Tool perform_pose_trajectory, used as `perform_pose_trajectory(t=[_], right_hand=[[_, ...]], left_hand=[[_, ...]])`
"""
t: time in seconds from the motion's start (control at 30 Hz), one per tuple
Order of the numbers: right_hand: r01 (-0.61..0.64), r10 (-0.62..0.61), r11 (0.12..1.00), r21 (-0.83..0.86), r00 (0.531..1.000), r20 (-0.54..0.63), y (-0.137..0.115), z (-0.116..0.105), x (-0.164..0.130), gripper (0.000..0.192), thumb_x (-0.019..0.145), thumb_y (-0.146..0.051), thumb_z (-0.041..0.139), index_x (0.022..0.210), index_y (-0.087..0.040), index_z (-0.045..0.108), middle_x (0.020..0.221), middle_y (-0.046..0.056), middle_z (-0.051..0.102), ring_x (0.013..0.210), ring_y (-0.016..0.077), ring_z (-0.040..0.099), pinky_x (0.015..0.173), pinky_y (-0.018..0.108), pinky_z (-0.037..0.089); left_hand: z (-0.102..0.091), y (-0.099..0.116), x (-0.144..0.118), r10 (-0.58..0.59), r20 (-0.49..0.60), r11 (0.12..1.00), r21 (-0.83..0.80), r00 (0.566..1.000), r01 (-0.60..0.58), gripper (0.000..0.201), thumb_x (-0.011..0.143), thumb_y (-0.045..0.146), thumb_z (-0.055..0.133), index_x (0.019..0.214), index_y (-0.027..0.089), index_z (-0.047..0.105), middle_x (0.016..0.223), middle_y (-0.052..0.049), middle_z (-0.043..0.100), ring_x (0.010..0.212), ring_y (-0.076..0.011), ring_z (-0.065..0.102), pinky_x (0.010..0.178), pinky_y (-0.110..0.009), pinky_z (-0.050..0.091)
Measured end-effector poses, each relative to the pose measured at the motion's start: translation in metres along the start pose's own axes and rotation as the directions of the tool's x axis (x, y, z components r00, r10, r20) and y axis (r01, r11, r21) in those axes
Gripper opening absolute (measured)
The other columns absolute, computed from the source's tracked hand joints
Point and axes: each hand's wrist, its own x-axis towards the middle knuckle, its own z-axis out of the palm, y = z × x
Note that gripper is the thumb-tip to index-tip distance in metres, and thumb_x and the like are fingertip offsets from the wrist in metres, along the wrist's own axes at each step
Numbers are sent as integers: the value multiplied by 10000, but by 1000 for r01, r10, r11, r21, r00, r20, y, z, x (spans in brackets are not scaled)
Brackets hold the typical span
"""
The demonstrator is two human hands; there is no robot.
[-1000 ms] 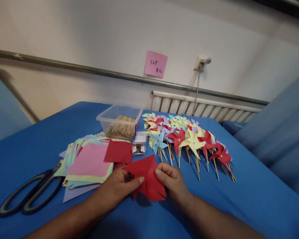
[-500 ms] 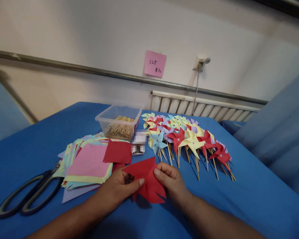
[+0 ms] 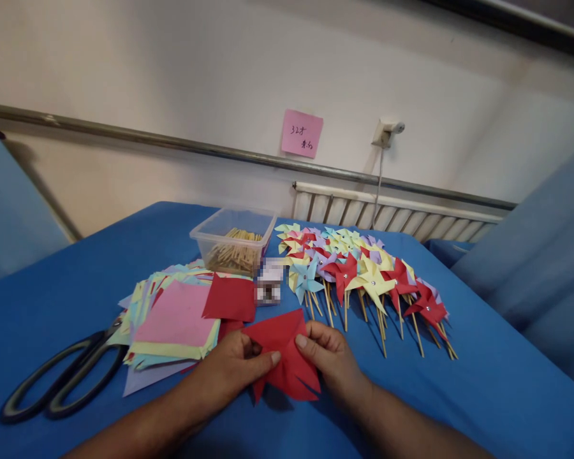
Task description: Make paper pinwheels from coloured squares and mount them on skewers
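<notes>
A red paper square (image 3: 287,366) with slits cut in from its corners is held between my two hands, just above the blue table. My left hand (image 3: 249,360) grips its left side, the thumb pressed down near the middle. Pinching the upper right edge is my right hand (image 3: 332,354), with thumb and fingertips together on the paper. Part of the sheet curls up between the thumbs. Left of my hands lie a stack of coloured paper squares (image 3: 175,315) and a separate red paper square (image 3: 229,298).
Black-handled scissors (image 3: 71,376) lie at the left, blades under the paper stack. A clear plastic box (image 3: 232,239) of short wooden sticks stands behind it, beside a small blurred container (image 3: 269,282). Several finished paper pinwheels (image 3: 373,282) on sticks lie at the right.
My right thumb has shifted slightly inward on the red paper, and its upper edge curls a little more. The whole view has tilted, so everything sits slightly lower.
</notes>
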Motion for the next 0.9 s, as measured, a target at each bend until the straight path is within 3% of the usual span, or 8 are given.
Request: perform_pose_trajectory(t=[0.17, 0.3, 0.43, 0.73, 0.9], right_hand=[[-1, 1, 1000, 18, 999, 39, 0, 1, -1, 281, 712, -443, 742, 756, -176, 667, 690, 11, 660, 619, 145, 593, 663, 283, 453], [6, -7, 1000, 13, 997, 80, -1, 2, -2, 304, 725, -445, 730, 886, -189, 698, 767, 33, 699, 699, 181, 638, 737, 325, 468], [17, -18, 1000, 11, 996, 89, 0, 1, -2, 298, 739, -441, 722, 899, -191, 698, 827, 43, 712, 738, 186, 650, 768, 337, 472], [-4, 11, 997, -75, 996, 88, 7, 0, -3, 343, 677, -406, 782, 903, -178, 663, 841, 35, 704, 724, 161, 638, 703, 294, 483], [29, -25, 989, -146, 999, 31, 7, -2, -2, 372, 625, -361, 824, 839, -188, 574, 717, -30, 640, 595, 99, 558, 574, 206, 427]], left_hand=[[4, 1, 1, -25, -14, 998, -49, 1000, 24, 210, 631, 337, 765, 731, 159, 713, 652, -21, 717, 638, -179, 631, 613, -249, 463], [4, -2, 2, -32, 14, 997, -64, 999, 33, 290, 616, 350, 772, 824, 155, 718, 703, -33, 729, 663, -194, 646, 630, -265, 472], [3, -4, 0, -34, 33, 998, -47, 999, 35, 280, 646, 366, 749, 823, 152, 713, 706, -38, 725, 667, -206, 646, 647, -280, 476], [7, 0, -1, 9, 66, 1000, -22, 998, -7, 141, 693, 272, 718, 738, 164, 639, 652, 27, 668, 575, -115, 566, 545, -200, 392], [7, -5, 0, 7, 25, 999, -42, 1000, -6, 252, 652, 230, 747, 849, 171, 601, 713, 19, 679, 634, -137, 604, 575, -220, 424]])
